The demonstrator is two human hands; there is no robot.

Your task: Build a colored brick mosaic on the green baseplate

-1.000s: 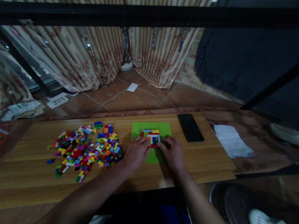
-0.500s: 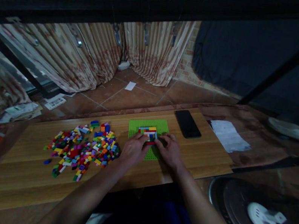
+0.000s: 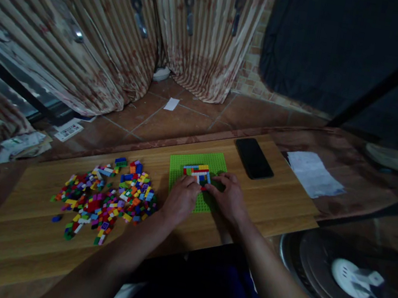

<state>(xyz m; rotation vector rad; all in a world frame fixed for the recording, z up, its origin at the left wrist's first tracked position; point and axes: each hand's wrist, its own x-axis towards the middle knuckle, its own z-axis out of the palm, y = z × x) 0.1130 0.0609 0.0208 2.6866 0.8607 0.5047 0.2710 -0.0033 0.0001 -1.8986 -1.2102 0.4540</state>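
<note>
Fingers point(image 3: 211, 187) hide baseplate point(image 3: 185, 162) studs (near edge) — bricks' fit unclear.

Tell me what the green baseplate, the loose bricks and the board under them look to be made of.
Green baseplate: looks like moulded plastic, matt, with a fine studded grain. Loose bricks: likely hard plastic, in bright solid colours with blocky edges. Board: wood or wood-look laminate, with plank seams and a light grain; which of the two cannot be told.

Striped, stained curtains point(image 3: 96, 55) hang at eleven o'clock above a terracotta tile floor point(image 3: 189, 117). A dark cloth point(image 3: 333, 54) covers the wall at one o'clock. Light is dim; a wooden counter point(image 3: 280, 208) lies at centre.
</note>
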